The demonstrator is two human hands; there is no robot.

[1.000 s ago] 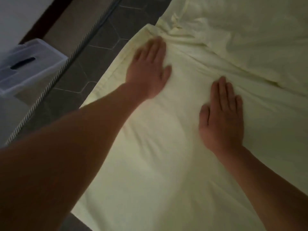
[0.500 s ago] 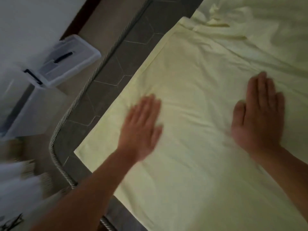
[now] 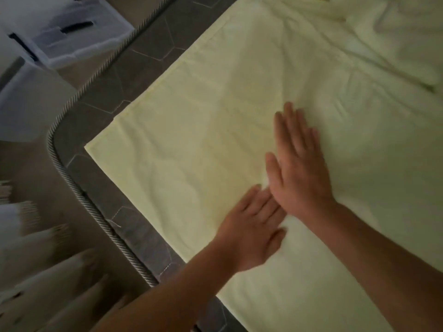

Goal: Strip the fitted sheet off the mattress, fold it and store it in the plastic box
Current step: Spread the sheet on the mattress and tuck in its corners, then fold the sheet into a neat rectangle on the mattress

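The pale yellow fitted sheet [image 3: 215,116] lies spread flat on the grey quilted mattress [image 3: 134,226], its near-left corner close to the mattress corner and bunched folds at the top right. My left hand [image 3: 251,231] rests flat on the sheet with straight fingers. My right hand [image 3: 299,168] presses flat on it just beyond, its heel over my left fingertips. The clear plastic box [image 3: 79,32] stands on the floor at the upper left.
A rope-like piping [image 3: 69,185] edges the mattress and rounds its corner at the left. Blurred pale objects [image 3: 36,271] fill the floor at the lower left. A light panel [image 3: 28,101] stands beside the box.
My left hand has slid back along the sheet toward me and to the right, and both hands now meet. The view has shifted, showing the mattress corner.
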